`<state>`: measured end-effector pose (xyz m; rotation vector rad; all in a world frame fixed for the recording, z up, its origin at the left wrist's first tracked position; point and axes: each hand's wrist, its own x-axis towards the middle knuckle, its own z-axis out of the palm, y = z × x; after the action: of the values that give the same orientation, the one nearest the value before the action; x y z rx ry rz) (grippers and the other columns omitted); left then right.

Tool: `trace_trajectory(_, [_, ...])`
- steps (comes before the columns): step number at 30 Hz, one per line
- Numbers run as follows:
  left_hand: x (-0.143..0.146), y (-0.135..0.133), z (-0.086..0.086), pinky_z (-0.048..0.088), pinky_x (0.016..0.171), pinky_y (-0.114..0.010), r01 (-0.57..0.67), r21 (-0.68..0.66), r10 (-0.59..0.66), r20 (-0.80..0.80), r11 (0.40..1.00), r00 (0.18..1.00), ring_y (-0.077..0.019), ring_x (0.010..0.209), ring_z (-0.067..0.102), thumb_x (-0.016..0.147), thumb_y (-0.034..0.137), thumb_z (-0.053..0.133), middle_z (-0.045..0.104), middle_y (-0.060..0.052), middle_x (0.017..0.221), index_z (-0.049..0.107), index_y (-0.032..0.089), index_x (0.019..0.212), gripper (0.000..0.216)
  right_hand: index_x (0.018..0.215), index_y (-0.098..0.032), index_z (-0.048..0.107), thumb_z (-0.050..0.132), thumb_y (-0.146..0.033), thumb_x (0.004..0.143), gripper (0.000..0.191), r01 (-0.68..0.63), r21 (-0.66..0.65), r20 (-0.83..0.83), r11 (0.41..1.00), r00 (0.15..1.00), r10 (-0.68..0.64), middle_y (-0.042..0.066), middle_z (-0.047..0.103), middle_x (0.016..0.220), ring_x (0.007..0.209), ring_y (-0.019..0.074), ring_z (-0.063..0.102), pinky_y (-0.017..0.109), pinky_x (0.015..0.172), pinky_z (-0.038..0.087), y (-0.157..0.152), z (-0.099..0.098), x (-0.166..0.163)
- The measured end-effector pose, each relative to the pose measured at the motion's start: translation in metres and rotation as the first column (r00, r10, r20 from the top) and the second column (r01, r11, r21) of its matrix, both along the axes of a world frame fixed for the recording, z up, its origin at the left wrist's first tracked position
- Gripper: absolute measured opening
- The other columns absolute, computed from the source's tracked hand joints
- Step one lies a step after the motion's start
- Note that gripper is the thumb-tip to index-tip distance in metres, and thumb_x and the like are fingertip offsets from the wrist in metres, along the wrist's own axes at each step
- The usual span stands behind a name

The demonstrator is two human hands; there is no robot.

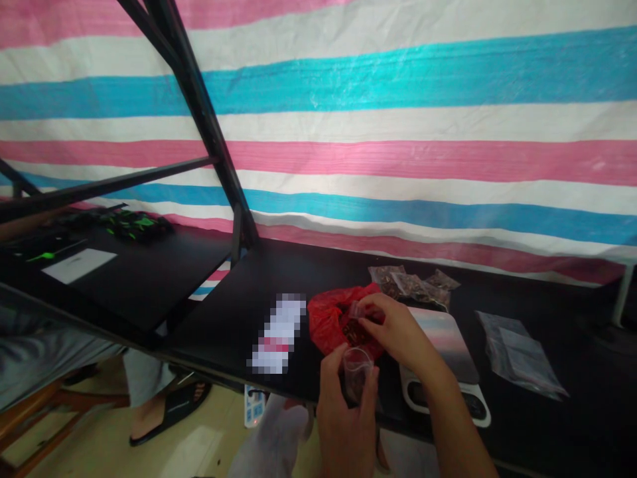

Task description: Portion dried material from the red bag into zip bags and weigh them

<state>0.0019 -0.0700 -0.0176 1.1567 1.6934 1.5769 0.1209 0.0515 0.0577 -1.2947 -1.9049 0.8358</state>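
My left hand (pixel 343 411) is closed around a clear plastic cup (pixel 357 375) at the table's front edge. With my right hand (pixel 391 325) I pinch a small clear cup (pixel 356 310) over the mouth of a red plastic bag (pixel 323 318). Inside the bag lie loose dark brown bits (pixel 354 332), partly hidden by my fingers. Just right of the bag, a white kitchen scale (pixel 450 345) with a metal top sits partly under my right forearm. Behind the scale are several small zip bags (pixel 411 284) filled with brown bits.
Flat clear zip bags (pixel 520 355) lie right of the scale. A blurred-out paper slip (pixel 279 335) is left of the red bag. A black metal post (pixel 204 126) rises at the table's left end. Another person's leg and sandal (pixel 172 411) show below left.
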Motion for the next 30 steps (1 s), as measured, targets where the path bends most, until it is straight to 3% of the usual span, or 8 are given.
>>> trace_trajectory(9, [-0.005, 0.000, -0.007, 0.056, 0.108, -0.048, 0.027, -0.076, -0.017, 0.126, 0.997, 0.992, -0.0315, 0.122, 0.071, 0.090, 0.054, 0.080, 0.072, -0.014, 0.134, 0.065, 0.024, 0.137, 0.058, 0.098, -0.020, 0.076, 0.073, -0.008, 0.089, 0.016, 0.014, 0.019, 0.190, 1.000, 0.982, -0.017, 0.006, 0.077, 0.104, 0.095, 0.0215, 0.071, 0.035, 0.090, 0.054, 0.009, -0.021, -0.019])
trace_trajectory(18, [0.004, 0.001, 0.003, 0.057, 0.105, -0.046, 0.066, -0.124, -0.036, 0.230, 0.990, 0.973, -0.0305, 0.118, 0.073, 0.087, 0.049, 0.081, 0.076, -0.011, 0.129, 0.066, 0.024, 0.134, 0.055, 0.103, -0.022, 0.076, 0.069, -0.005, 0.088, 0.024, 0.023, 0.070, 0.303, 0.997, 0.952, -0.043, 0.008, 0.078, 0.114, 0.110, 0.0258, 0.069, 0.039, 0.100, 0.051, 0.003, -0.017, -0.009])
trace_trajectory(22, [0.004, 0.008, 0.002, 0.056, 0.107, -0.045, 0.148, -0.120, -0.103, 0.323, 0.982, 0.941, -0.0307, 0.123, 0.072, 0.084, 0.046, 0.083, 0.075, -0.012, 0.134, 0.065, 0.023, 0.134, 0.058, 0.102, -0.022, 0.077, 0.070, -0.007, 0.088, 0.021, 0.001, 0.022, 0.321, 1.000, 0.947, -0.008, 0.007, 0.078, 0.109, 0.108, 0.0254, 0.068, 0.037, 0.096, 0.049, -0.002, -0.013, 0.002])
trace_trajectory(30, [0.011, 0.017, 0.012, 0.060, 0.103, -0.045, 0.085, -0.052, -0.060, 0.362, 0.995, 0.930, -0.0297, 0.117, 0.075, 0.082, 0.045, 0.081, 0.076, -0.012, 0.127, 0.065, 0.022, 0.126, 0.052, 0.094, -0.022, 0.079, 0.076, -0.013, 0.084, 0.014, -0.084, -0.181, 0.266, 0.980, 0.955, 0.131, 0.003, 0.079, 0.098, 0.091, 0.0221, 0.067, 0.032, 0.080, 0.044, -0.014, 0.002, 0.011])
